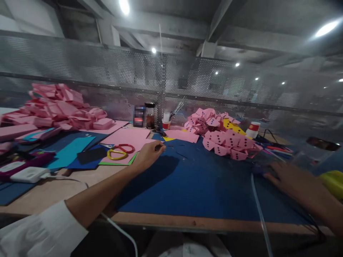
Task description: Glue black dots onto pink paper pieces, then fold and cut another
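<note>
My left hand (150, 153) hovers over the left part of a dark blue sheet (198, 185), fingers curled together into a pinch. Whether anything is between its fingertips is hidden. Close by on the left, scissors with red and yellow handles (120, 151) rest on pink paper (130, 137). My right hand (292, 176), blurred, is at the right side of the sheet with thumb and fingers apart. Just left of its fingertips lies a small dark purple object (257, 169), too smeared to name. Folded pink paper pieces with dark dots (230, 142) are heaped behind the sheet.
A tall pile of pink paper strips (59, 107) stands at the back left. Paper cups (166, 123), a dark-lidded jar (150, 116) and a phone-like screen (139, 116) line the perforated metal partition (134, 71). A white charger (29, 175) trails a cable; a clear tube (258, 203) crosses the front edge.
</note>
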Demonstrator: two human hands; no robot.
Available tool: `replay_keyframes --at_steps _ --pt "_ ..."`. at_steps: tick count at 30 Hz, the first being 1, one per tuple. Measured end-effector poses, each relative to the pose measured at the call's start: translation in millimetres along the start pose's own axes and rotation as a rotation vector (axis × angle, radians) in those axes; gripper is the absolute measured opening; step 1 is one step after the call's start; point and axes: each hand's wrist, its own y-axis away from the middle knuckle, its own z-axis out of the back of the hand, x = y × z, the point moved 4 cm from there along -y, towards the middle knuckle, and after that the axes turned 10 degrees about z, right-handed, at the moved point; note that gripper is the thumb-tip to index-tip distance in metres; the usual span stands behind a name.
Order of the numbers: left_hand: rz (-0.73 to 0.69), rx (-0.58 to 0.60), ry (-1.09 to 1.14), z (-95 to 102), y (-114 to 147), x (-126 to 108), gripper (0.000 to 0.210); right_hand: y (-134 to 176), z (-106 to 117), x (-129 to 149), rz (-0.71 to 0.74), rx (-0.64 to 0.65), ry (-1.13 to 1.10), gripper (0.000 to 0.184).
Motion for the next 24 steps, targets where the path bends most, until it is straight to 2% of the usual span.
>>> replay_keyframes --at_steps 2,7,10,12,17,21,24 --pt "-0.003 -0.033 -0.103 7.1 -6.9 14.7 0.030 -14.0 10.7 14.6 0.067 0.039 0.005 0.033" --pt "0.066 -0.086 -0.375 18.7 -14.9 56.5 0.051 -53.8 35.2 74.2 0.230 0.043 -0.120 0.034" --pt "0.105 -0.053 -0.475 18.8 -16.1 73.7 0.037 -74.0 47.4 110.0 0.294 0.015 -0.175 0.032" --pt "0.107 -0.028 -0.513 17.9 -17.7 79.2 0.033 -85.1 53.4 129.4 0.343 0.008 -0.215 0.030" --pt "0.081 -0.008 -0.565 17.2 -24.2 81.5 0.039 -103.2 64.0 161.8 0.453 -0.049 -0.285 0.024" --pt "0.075 0.017 -0.617 16.6 -27.4 81.5 0.039 -108.6 68.3 175.8 0.487 -0.017 -0.309 0.019" --pt "0.073 0.040 -0.658 14.9 -28.2 80.7 0.031 -109.3 70.4 179.4 0.502 -0.010 -0.317 0.018"
